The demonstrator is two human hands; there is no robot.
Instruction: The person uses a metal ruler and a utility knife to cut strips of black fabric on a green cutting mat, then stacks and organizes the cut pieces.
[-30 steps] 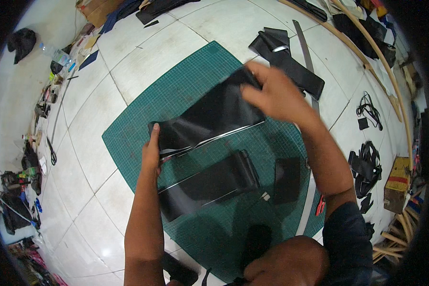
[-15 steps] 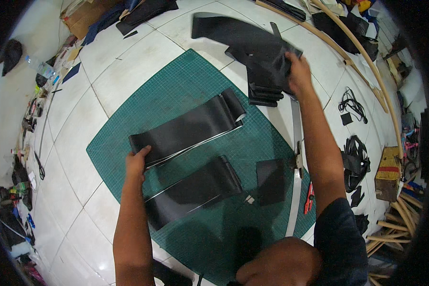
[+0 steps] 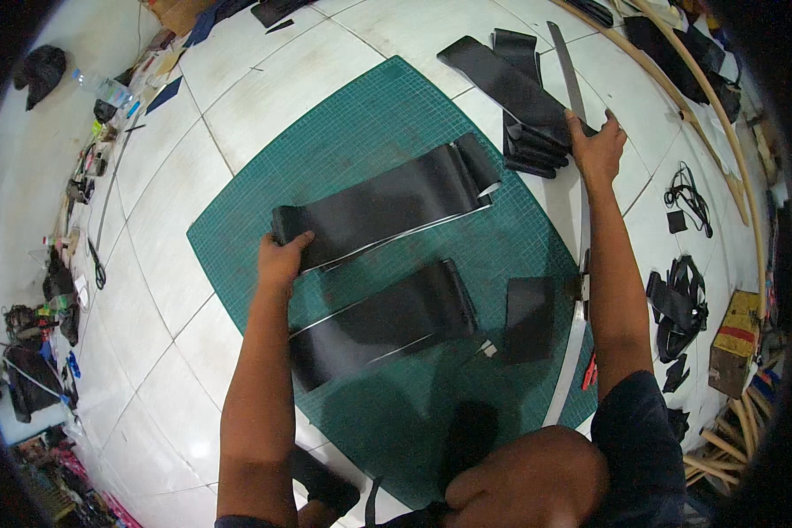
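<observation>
A folded black strip of smooth, leather-like material (image 3: 378, 198) lies across the green cutting mat (image 3: 343, 141). My left hand (image 3: 282, 262) pinches its left end, thumb on top and fingers hidden below. Nearer to me lies a second folded black strip (image 3: 378, 326), untouched. At the far right, past the mat's edge, is a pile of black strips (image 3: 535, 145) on the floor. My right hand (image 3: 600, 151) rests at the near right end of its top strip (image 3: 510, 79), thumb and forefinger spread apart, the thumb touching the material.
A long metal ruler (image 3: 575, 343) runs along the mat's right side, with a red cutter (image 3: 590, 371) beside it. A black rectangular piece (image 3: 530, 319) lies on the mat. Black cords (image 3: 688, 198), a yellow-brown box (image 3: 734, 343) and wooden poles (image 3: 695, 79) line the right; scissors (image 3: 97, 264) lie left.
My right hand has laid the strip it carried onto the pile, and its fingers have spread. The left hand keeps its hold on the folded strip. The whole view has shifted.
</observation>
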